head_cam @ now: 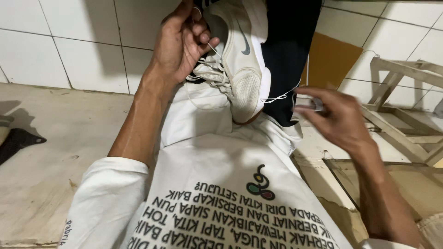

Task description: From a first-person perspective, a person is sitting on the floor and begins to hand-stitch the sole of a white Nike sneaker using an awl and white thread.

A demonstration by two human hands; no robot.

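Sneaker (pixel 242 69), off-white with a mesh toe and a pale sole edge, sits on the person's lap, toe pointing down toward the camera and heel up near the top of the view. It rests against the white shirt (pixel 217 184), which carries dark print and a small coloured emblem, with a dark garment (pixel 288 55) just behind it.

The left hand (pixel 182 44) is at the laces (pixel 210 74) on the near side of the sneaker. Its grip is narrow: thumb and fingers are pinched together on a thin white lace strand that runs down to the lace rows. The back of the hand faces the camera and the bare forearm leads down to a rolled white sleeve.

The right hand (pixel 339 117) is to the right of the sneaker, apart from it, and blurred. Its fingers are curled close around a small pale object, too smeared to identify. A thin white thread (pixel 277 97) runs from the sneaker's side toward this hand.

Behind is a white tiled wall (pixel 69 46). A pale concrete floor (pixel 55 152) lies to the left, and a light wooden frame (pixel 401 101) leans on the right beside a brown board (pixel 330 60).
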